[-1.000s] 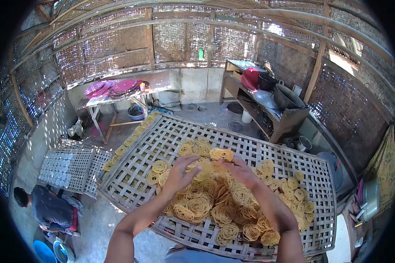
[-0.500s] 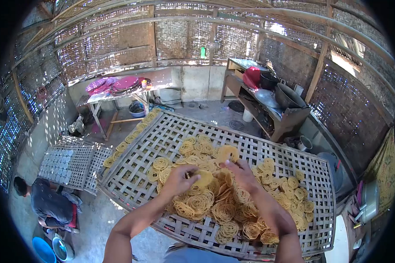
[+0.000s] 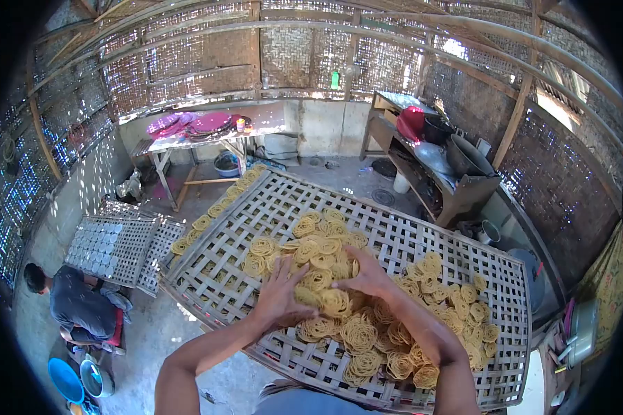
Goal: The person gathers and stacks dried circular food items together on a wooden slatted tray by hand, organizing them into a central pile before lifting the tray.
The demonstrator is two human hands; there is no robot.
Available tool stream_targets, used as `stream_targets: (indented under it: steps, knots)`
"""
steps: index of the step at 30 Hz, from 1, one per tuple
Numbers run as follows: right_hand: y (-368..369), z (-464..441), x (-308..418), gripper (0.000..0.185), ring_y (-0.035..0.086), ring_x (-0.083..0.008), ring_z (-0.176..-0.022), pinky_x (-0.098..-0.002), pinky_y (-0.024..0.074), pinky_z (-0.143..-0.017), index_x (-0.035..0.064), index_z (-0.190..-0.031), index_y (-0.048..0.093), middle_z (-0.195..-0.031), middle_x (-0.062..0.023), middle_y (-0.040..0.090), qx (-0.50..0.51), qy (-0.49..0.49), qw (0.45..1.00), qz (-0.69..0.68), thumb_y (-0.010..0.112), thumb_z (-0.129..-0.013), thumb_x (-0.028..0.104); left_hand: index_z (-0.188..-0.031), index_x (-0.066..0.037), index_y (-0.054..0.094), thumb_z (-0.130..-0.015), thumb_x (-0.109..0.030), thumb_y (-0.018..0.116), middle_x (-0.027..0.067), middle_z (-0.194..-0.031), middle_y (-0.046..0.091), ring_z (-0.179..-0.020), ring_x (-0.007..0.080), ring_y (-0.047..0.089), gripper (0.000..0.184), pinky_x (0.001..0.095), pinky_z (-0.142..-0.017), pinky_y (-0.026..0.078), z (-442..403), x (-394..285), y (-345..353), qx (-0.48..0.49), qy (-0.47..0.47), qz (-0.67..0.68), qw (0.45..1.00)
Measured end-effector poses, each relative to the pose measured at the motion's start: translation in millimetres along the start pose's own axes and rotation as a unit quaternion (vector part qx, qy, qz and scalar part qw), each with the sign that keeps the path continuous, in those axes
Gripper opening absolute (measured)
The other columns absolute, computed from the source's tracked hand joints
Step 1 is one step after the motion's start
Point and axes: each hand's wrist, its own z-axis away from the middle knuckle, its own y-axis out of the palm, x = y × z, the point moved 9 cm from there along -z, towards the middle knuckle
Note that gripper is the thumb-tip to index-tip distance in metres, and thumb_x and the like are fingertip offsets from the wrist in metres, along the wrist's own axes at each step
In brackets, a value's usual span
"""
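Observation:
On a woven bamboo rack (image 3: 270, 207) lies a heap of thin, round, yellow coiled noodle nests (image 3: 318, 279). My left hand (image 3: 280, 294) rests against the near left side of the heap, its fingers spread over the nests. On the right side, my right hand (image 3: 367, 274) has its thumb and fingers apart and touches the nests from there. Between both palms sits a cluster of them, partly covered by my fingers. More loose nests (image 3: 360, 335) lie close to my body, and others (image 3: 457, 297) spread to the right of my right forearm.
A row of nests (image 3: 221, 206) lines the far left, beyond the rack. At the lower left a person (image 3: 83, 304) crouches beside racks of pale discs (image 3: 93, 245) and a blue basin (image 3: 65, 380). A table (image 3: 208, 142) and a bench with pots (image 3: 467, 155) stand behind.
Each hand held a nest above the heap; now both hands are lower, fingers spread around the cluster. The view has shifted slightly, so the room appears farther right.

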Motion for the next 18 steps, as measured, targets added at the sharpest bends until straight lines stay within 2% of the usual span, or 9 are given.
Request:
stream_targets:
  steps: [1,2,5,6,9,10,13,16,18]
  knots:
    - [-1.9,-5.8,2.4,0.114,0.040,-0.0381,-0.145,-0.0460,0.0331,-0.120,0.0101,-0.156,0.036,-0.151,-0.0252,0.047,-0.006,-0.004,0.997,-0.082,0.090,-0.067,0.057,-0.155,-0.016,0.043,-0.060,-0.065,0.087,0.0295,-0.162,0.025,-0.151,0.0501,0.021,0.116,0.0599,-0.119,0.027,-9.4,2.4,0.8,-0.002,-0.005,0.024,1.000]
    - [-2.2,-13.2,-5.9,0.110,0.042,-0.0345,-0.144,-0.0417,0.0346,-0.119,0.0089,-0.155,0.037,-0.151,-0.0222,0.048,-0.058,-0.007,0.993,-0.107,0.095,-0.066,0.042,-0.145,-0.012,0.054,-0.066,-0.041,0.092,0.0250,-0.154,0.042,-0.144,0.0440,0.038,0.093,0.0503,-0.115,0.037,-16.3,-4.5,-17.0,-0.108,0.053,0.061,0.991]
    - [3.2,-32.6,-19.4,0.108,0.043,-0.0331,-0.143,-0.0408,0.0344,-0.119,0.0073,-0.155,0.037,-0.151,-0.0197,0.048,-0.053,-0.004,0.964,-0.261,0.094,-0.068,0.038,-0.136,-0.008,0.060,-0.070,-0.020,0.090,0.0200,-0.140,0.058,-0.132,0.0374,0.053,0.074,0.0442,-0.110,0.045,-39.9,-7.3,-30.3,-0.140,0.026,0.206,0.968]
    - [-3.5,-33.9,-17.3,0.107,0.043,-0.0321,-0.142,-0.0394,0.0339,-0.119,0.0056,-0.155,0.036,-0.151,-0.0190,0.047,-0.064,-0.019,0.961,-0.267,0.093,-0.068,0.032,-0.128,-0.005,0.063,-0.073,-0.008,0.085,0.0168,-0.128,0.065,-0.120,0.0337,0.063,0.059,0.0399,-0.105,0.049,-43.5,-11.2,-36.6,-0.192,0.057,0.196,0.960]
    - [-37.7,-23.6,8.0,0.109,0.044,-0.0327,-0.142,-0.0394,0.0343,-0.119,0.0038,-0.154,0.036,-0.149,-0.0200,0.048,-0.085,-0.065,0.944,-0.312,0.094,-0.066,0.031,-0.126,-0.004,0.064,-0.074,-0.006,0.084,0.0183,-0.126,0.065,-0.118,0.0342,0.063,0.055,0.0393,-0.102,0.050,-58.2,-17.2,-58.9,-0.176,0.046,0.288,0.940]
    - [-56.3,-12.7,23.7,0.105,0.048,-0.0318,-0.138,-0.0398,0.0364,-0.119,0.0059,-0.155,0.035,-0.149,-0.0183,0.048,-0.100,-0.064,0.960,-0.253,0.092,-0.069,0.025,-0.125,-0.004,0.064,-0.074,-0.006,0.084,0.0182,-0.125,0.065,-0.117,0.0339,0.064,0.054,0.0391,-0.100,0.051,-60.4,-18.1,-69.9,-0.191,0.046,0.295,0.935]
    - [-96.8,11.3,56.2,0.100,0.052,-0.0304,-0.134,-0.0412,0.0404,-0.116,0.0104,-0.157,0.034,-0.151,-0.0160,0.047,-0.151,-0.147,0.973,-0.097,0.089,-0.073,0.020,-0.124,-0.005,0.065,-0.075,-0.004,0.083,0.0176,-0.123,0.067,-0.114,0.0334,0.065,0.053,0.0387,-0.097,0.053,-59.6,-16.6,-94.0,-0.220,0.050,0.288,0.931]
    - [-117.2,37.3,81.2,0.097,0.048,-0.0273,-0.137,-0.0387,0.0479,-0.108,0.0118,-0.157,0.033,-0.150,-0.0142,0.047,-0.225,-0.246,0.942,0.035,0.085,-0.075,0.003,-0.126,-0.006,0.066,-0.075,-0.003,0.083,0.0165,-0.120,0.069,-0.112,0.0343,0.066,0.053,0.0397,-0.095,0.053,-54.4,-15.9,-105.0,-0.242,0.075,0.198,0.947]
    - [-116.3,37.5,65.4,0.099,0.048,-0.0274,-0.137,-0.0385,0.0476,-0.108,0.0121,-0.157,0.033,-0.150,-0.0152,0.047,-0.185,-0.191,0.957,-0.117,0.086,-0.074,0.003,-0.128,-0.007,0.066,-0.075,-0.004,0.082,0.0165,-0.121,0.069,-0.112,0.0350,0.066,0.055,0.0403,-0.095,0.054,-51.5,-12.4,-98.8,-0.247,0.087,0.169,0.950]
